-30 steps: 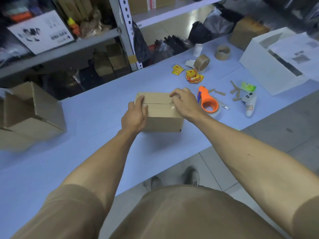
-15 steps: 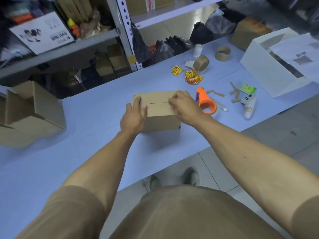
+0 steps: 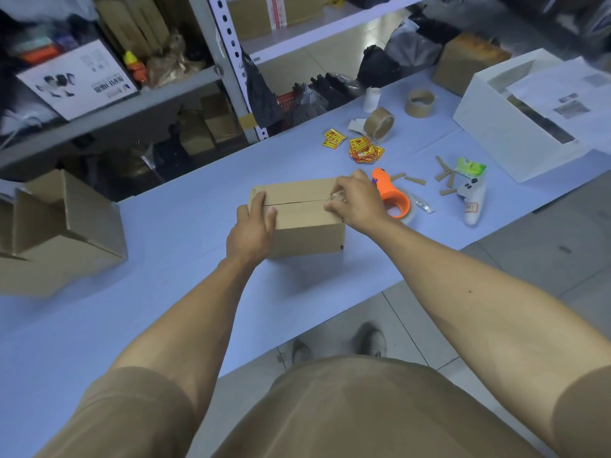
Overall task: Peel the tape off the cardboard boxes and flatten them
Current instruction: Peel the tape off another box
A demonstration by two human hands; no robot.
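Observation:
A small closed cardboard box [image 3: 297, 206] sits in the middle of the light blue table [image 3: 165, 252], its top seam running left to right. My left hand [image 3: 253, 231] grips the box's left end, thumb on top. My right hand [image 3: 355, 201] rests on the right end of the seam, fingertips pinching a crumpled bit of clear tape [image 3: 337, 196] lifted off the top. An open, untaped cardboard box [image 3: 62, 233] lies on its side at the far left of the table.
An orange tape dispenser [image 3: 391, 196] lies just right of the box. Tape rolls [image 3: 380, 123], yellow-red stickers [image 3: 362, 148], cardboard scraps, a white toy and a white box [image 3: 515, 127] fill the right side. Metal shelving [image 3: 228, 61] stands behind the table.
My right hand's fingers have closed on the tape at the seam's right end and lifted a crumpled bit. My left hand keeps its hold on the box's left end.

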